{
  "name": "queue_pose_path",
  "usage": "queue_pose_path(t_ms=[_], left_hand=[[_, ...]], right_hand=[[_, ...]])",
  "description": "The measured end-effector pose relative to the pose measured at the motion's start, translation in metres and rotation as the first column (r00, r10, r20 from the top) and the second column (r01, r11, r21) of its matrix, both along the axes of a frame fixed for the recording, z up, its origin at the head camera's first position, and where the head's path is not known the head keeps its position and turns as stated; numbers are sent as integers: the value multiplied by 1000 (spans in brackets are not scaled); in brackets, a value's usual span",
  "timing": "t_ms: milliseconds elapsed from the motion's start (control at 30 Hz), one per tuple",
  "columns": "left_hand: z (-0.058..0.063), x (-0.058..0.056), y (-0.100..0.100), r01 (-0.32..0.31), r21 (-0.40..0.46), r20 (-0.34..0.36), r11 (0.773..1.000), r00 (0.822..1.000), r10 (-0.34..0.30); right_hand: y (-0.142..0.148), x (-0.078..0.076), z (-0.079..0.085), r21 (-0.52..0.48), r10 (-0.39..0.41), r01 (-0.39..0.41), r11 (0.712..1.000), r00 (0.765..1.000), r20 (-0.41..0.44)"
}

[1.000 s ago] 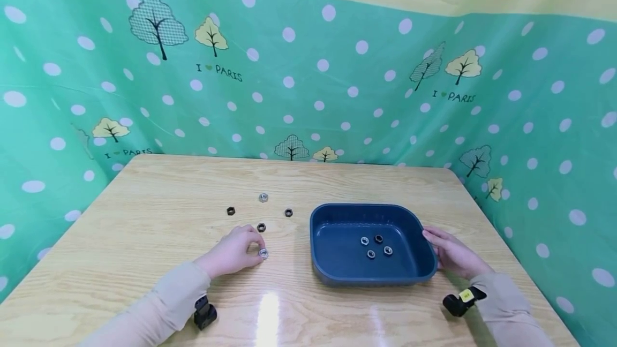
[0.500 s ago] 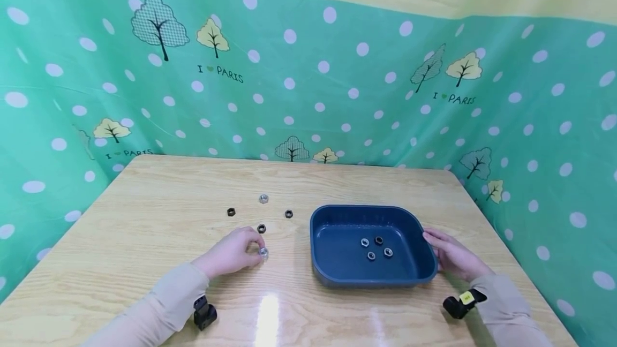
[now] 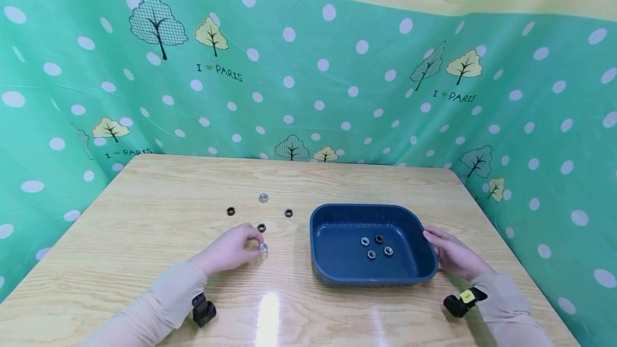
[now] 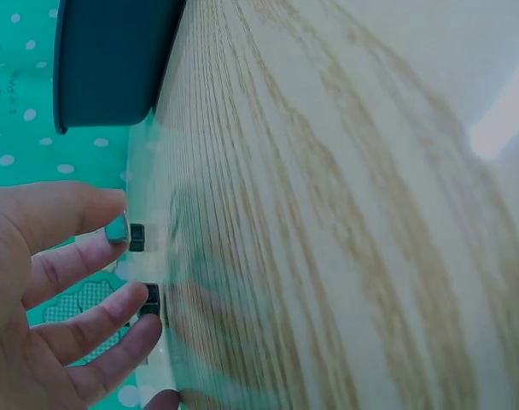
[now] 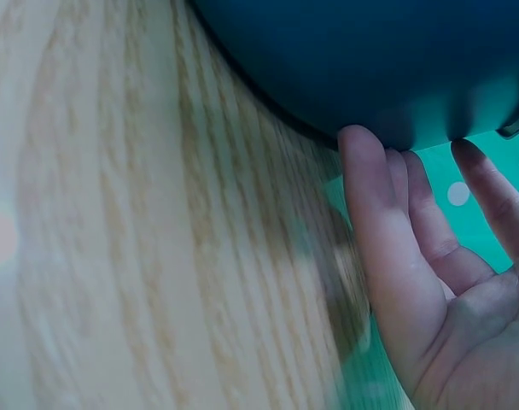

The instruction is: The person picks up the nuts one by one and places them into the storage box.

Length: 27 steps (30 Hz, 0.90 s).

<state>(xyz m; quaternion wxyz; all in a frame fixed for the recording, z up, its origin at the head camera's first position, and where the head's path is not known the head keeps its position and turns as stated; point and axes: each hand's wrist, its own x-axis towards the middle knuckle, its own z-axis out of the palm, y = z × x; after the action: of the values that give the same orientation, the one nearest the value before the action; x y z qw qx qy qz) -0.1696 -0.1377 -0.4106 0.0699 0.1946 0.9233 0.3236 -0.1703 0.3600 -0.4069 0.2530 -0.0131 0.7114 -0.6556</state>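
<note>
My left hand (image 3: 228,250) pinches a silver hex nut (image 3: 262,247) between thumb and index finger, close over the table. In the left wrist view the nut (image 4: 118,227) shows edge-on at the fingertips, the other fingers spread. A black nut (image 3: 261,227) lies just beyond that hand; two more, a black nut (image 3: 231,211) and another black nut (image 3: 288,212), sit farther back near a silver nut (image 3: 263,197). My right hand (image 3: 455,253) touches the right side of a dark blue tray (image 3: 366,281). In the right wrist view, fairly straight fingertips (image 5: 362,145) rest against its outer wall.
Inside the tray lie several nuts, among them a dark nut (image 3: 378,239) and a silver nut (image 3: 388,251). The wooden table (image 3: 183,181) ends at a green dotted curtain (image 3: 289,95). A black wrist camera (image 3: 203,310) sits under the left sleeve.
The silver nut, pinched in my left hand, has moved slightly up and away from its earlier spot on the table. My right hand and the tray have stayed put.
</note>
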Motion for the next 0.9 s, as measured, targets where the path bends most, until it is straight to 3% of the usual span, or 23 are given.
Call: queue_pose_path(t_ms=[267,900], left_hand=[[0,-2,2,-11,9,-10,1000,1000,11],[14,2,7,-67,112,-54,991,996,74]], right_hand=[[1,-1,-1,13,-4,4,1000,1000,2],[1,-1,-2,-3,-5,5,1000,1000,6]])
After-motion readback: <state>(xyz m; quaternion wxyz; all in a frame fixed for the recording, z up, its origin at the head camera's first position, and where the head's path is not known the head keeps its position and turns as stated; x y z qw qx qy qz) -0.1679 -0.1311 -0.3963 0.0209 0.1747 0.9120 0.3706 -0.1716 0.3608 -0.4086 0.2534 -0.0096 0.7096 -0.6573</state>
